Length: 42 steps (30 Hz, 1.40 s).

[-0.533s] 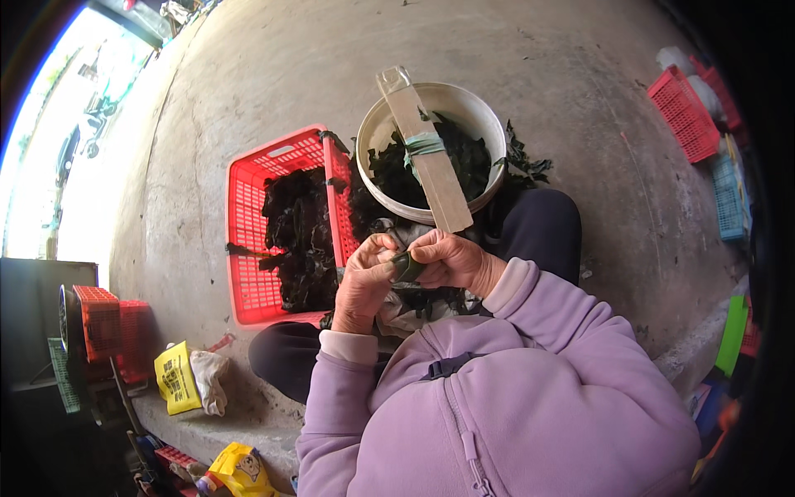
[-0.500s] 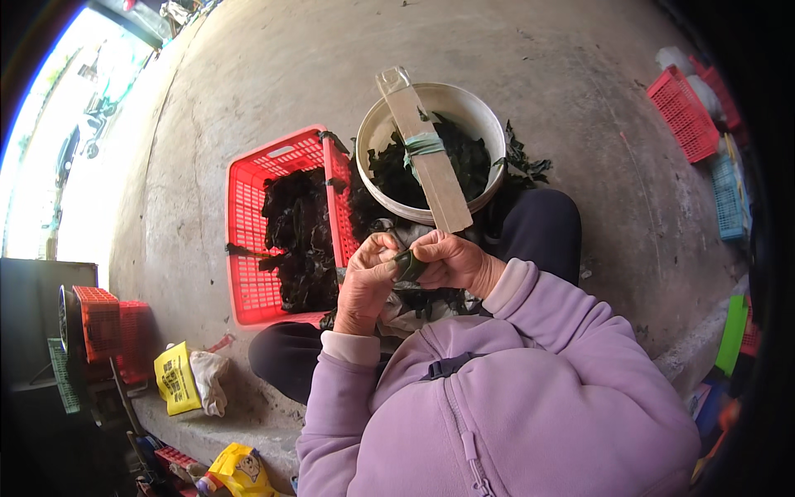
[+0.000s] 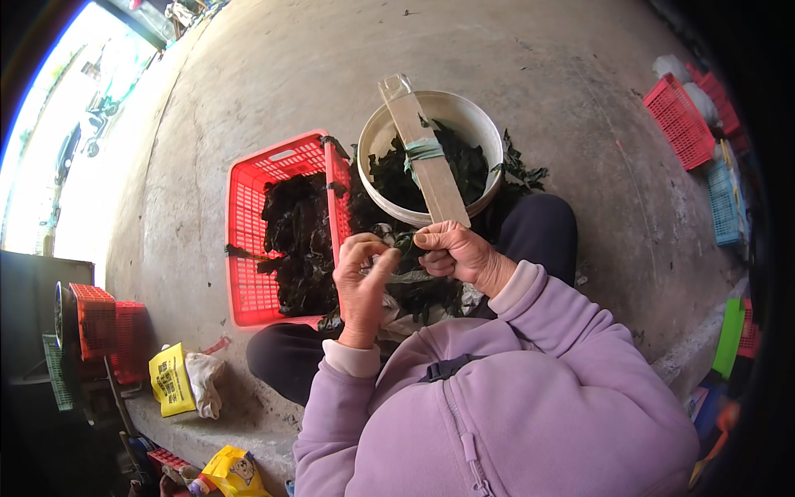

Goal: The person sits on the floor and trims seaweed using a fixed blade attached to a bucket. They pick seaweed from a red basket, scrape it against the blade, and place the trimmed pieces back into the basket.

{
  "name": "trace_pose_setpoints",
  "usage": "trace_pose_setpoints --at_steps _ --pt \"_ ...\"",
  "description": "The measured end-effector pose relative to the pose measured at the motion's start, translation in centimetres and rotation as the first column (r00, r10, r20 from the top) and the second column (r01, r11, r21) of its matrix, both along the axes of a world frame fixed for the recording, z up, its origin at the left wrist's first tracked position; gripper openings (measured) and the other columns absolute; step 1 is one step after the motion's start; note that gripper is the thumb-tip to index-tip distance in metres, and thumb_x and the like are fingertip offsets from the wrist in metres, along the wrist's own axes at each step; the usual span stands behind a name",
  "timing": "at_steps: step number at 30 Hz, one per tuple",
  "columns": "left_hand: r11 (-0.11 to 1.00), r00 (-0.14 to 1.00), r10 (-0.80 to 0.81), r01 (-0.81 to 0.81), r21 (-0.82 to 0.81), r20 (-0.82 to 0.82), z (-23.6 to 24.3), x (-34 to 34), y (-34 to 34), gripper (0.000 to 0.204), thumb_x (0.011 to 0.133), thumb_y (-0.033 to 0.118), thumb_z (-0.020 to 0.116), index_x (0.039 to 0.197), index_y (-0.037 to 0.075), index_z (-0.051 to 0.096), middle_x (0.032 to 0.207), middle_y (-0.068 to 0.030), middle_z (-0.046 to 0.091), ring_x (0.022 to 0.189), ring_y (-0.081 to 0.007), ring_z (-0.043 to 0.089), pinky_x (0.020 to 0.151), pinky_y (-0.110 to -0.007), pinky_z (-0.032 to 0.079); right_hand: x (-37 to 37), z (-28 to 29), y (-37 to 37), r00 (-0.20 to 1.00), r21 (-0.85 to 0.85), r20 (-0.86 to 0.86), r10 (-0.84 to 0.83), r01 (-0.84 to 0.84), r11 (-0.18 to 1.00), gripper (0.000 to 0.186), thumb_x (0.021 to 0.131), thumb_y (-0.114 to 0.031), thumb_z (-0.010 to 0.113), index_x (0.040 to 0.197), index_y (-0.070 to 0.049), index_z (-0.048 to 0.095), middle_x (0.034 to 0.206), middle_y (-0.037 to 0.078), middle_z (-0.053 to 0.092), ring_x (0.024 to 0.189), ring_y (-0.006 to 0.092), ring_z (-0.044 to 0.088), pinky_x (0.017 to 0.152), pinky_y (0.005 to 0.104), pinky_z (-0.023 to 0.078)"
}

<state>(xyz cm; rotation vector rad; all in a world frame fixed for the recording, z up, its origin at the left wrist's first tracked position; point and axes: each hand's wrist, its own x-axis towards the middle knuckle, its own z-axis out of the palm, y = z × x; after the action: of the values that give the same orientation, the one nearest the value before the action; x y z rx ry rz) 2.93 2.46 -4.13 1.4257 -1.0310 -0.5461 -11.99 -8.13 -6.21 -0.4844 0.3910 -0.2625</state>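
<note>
Between my hands, just in front of the bucket, is a small dark green strip of what looks like kelp [image 3: 404, 243]. My right hand [image 3: 460, 256] is closed, pinching the strip between thumb and curled forefinger. On the strip's other side, my left hand [image 3: 362, 286] has its thumb and fingers apart, bent and a little blurred. More dark leaves [image 3: 466, 161] fill the white bucket [image 3: 373, 184] beyond my hands. A flat wooden board [image 3: 441, 186] wrapped with green cord lies across its rim.
To the left, a red plastic basket [image 3: 242, 277] holds a dark heap of leaves [image 3: 294, 224]. Leaves hang over the bucket's right side. My bent legs flank the work. A yellow bag [image 3: 172, 381] lies at lower left; red [image 3: 679, 120] and blue baskets [image 3: 723, 199] stand far right.
My left hand has come away from the strip to the left, its fingers spreading. The right hand keeps its pinch and has shifted slightly.
</note>
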Motion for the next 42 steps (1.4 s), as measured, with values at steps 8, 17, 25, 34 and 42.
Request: trace_pose_setpoints --at_steps 8,17,25,34,42 --pt "0.967 0.966 -0.123 0.065 0.246 0.229 0.6 0.2 -0.2 0.012 0.073 -0.001 0.07 0.076 -0.003 0.058 0.072 -0.0037 0.055 0.067 -0.0114 0.052 0.062 -0.024 0.042 -0.4 1.3 0.2 0.985 -0.215 -0.171 -0.013 -0.025 0.976 0.012 0.087 -0.014 0.063 0.084 -0.002 0.063 0.055 -0.007 0.04 0.043 0.0021 0.031 0.038 0.0192 0.022" --pt "0.934 0.912 -0.168 0.269 0.236 -0.373 0.8 1.3 -0.3 0.008 0.081 0.001 0.063 0.075 0.002 0.058 0.068 0.0023 0.052 0.061 -0.006 0.047 0.057 -0.019 0.038 -0.5 2.3 0.1 0.971 -0.4 -0.225 -0.079 -0.018 0.916 0.012 0.084 -0.009 0.066 0.089 0.002 0.065 0.059 -0.004 0.052 0.049 0.0016 0.041 0.043 0.0182 0.031" --pt "0.977 0.427 -0.211 0.116 -0.179 -0.879 1.5 2.6 -0.9 0.013 0.089 0.014 0.058 0.092 0.001 0.057 0.086 -0.0092 0.06 0.06 -0.0101 0.046 0.056 -0.023 0.04 -1.7 4.5 -3.8 0.935 -0.839 -0.265 -0.234 -0.104 0.534 0.01 0.083 -0.007 0.066 0.084 0.003 0.068 0.073 0.001 0.065 0.067 0.0047 0.054 0.062 0.0206 0.044" --pt "0.979 0.93 -0.176 0.199 0.04 -0.322 2.3 4.1 -6.5 0.019 0.081 0.003 0.064 0.097 0.002 0.055 0.063 0.0061 0.046 0.051 -0.003 0.039 0.046 -0.018 0.032 -1.0 8.5 -9.4 0.88 -0.968 -0.248 -0.405 -0.242 0.068 0.013 0.08 -0.013 0.064 0.079 0.0 0.064 0.07 0.012 0.064 0.064 0.0195 0.061 0.062 0.0311 0.046" --pt "0.971 0.799 -0.089 -0.064 0.231 0.595 -2.5 5.9 -13.0 0.016 0.078 0.021 0.068 0.087 0.008 0.067 0.081 -0.0098 0.061 0.075 -0.0297 0.062 0.067 -0.038 0.049 1.8 2.3 -14.1 0.761 -0.947 -0.285 -0.582 -0.317 0.049 0.014 0.077 -0.015 0.062 0.077 0.0 0.063 0.073 0.017 0.063 0.071 0.0323 0.063 0.066 0.0381 0.049"
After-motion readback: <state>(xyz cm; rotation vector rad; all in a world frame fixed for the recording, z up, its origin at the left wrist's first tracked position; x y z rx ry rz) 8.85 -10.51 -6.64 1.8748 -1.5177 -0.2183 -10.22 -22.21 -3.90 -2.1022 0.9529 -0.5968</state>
